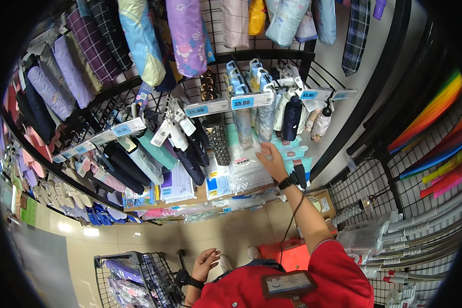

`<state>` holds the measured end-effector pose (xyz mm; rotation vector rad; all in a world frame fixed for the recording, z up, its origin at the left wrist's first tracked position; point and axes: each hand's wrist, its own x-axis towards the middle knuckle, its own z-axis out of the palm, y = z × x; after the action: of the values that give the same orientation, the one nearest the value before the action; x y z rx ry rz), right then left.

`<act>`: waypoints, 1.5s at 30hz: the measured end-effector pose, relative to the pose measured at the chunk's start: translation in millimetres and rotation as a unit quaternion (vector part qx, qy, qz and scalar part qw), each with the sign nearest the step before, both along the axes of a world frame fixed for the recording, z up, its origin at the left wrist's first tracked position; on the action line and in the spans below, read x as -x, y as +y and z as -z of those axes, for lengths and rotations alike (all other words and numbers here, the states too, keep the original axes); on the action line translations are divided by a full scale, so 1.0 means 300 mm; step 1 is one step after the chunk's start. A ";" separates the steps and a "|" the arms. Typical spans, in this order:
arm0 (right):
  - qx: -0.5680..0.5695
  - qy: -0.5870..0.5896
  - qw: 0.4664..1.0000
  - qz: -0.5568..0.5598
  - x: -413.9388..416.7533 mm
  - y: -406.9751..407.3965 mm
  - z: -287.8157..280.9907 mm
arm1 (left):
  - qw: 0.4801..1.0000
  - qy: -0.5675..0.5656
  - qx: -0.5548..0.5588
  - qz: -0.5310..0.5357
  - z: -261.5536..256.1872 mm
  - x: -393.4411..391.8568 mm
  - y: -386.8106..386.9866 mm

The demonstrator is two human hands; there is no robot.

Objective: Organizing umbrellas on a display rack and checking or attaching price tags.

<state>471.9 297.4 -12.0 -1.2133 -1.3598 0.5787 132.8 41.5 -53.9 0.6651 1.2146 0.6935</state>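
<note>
My right hand (272, 161) is stretched out to the display rack, just below a hanging folding umbrella in a pale blue pattern (264, 125). Nothing shows in its slightly curled fingers; whether a fingertip touches the umbrella I cannot tell. To its left hangs another light patterned umbrella (242, 129) in clear wrap, and to its right a navy folding umbrella (292, 117). Behind the hand lie clear plastic packets (250, 169) on the lower shelf. My left hand (206, 263) hovers low beside a black wire cart (138, 261), fingers apart, holding nothing.
Purple plastic-wrapped packs (125, 271) fill the cart. More folding umbrellas (186, 36) hang above, with price labels on the rack's bars. A red box (288, 252) sits on the tiled floor (231, 231) by my feet. At right, long-handled goods (415, 242) stick out from a wire grid.
</note>
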 end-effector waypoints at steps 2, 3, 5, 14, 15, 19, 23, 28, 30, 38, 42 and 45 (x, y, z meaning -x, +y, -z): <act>-0.028 -0.036 0.999 0.019 0.058 0.099 -0.060 | 0.999 -0.013 -0.002 -0.052 -0.007 0.018 -0.019; -0.037 -0.059 0.996 0.048 0.072 0.153 -0.063 | 0.998 -0.015 -0.006 -0.053 -0.018 0.024 -0.029; -0.049 -0.084 0.992 0.075 0.113 0.222 -0.078 | 0.995 -0.004 -0.005 -0.099 -0.029 0.041 -0.057; 0.008 -0.159 0.980 0.118 0.185 0.312 -0.128 | 0.986 -0.016 0.035 -0.165 -0.007 0.101 -0.146; 0.009 -0.158 0.980 0.119 0.189 0.294 -0.132 | 0.986 -0.016 0.035 -0.165 -0.005 0.104 -0.143; -0.007 -0.060 0.998 0.018 0.186 0.211 -0.114 | 0.989 -0.017 0.029 -0.145 -0.011 0.105 -0.115; -0.043 0.023 0.996 -0.071 0.186 0.107 -0.135 | 0.992 -0.025 0.026 -0.120 -0.014 0.103 -0.079; -0.032 -0.073 0.997 -0.011 0.079 -0.006 -0.101 | 0.998 -0.025 0.027 -0.047 0.003 0.052 -0.020; 0.009 -0.110 0.993 0.040 0.100 -0.099 -0.091 | 0.998 -0.031 0.013 -0.044 0.019 0.056 -0.013; 0.113 0.193 0.967 0.120 -0.078 -0.472 0.277 | 0.998 -0.022 0.014 0.054 0.066 0.088 -0.011; 0.170 0.150 0.951 0.212 -0.215 -0.581 0.375 | 0.999 0.002 0.033 -0.010 0.043 0.073 0.002; 0.185 0.188 0.943 0.204 -0.282 -0.683 0.298 | 0.999 -0.005 0.029 0.033 0.018 -0.004 0.045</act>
<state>556.6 92.4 -101.2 -1.5438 -0.6649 0.7405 134.0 55.0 -59.4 0.6503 1.1935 0.6040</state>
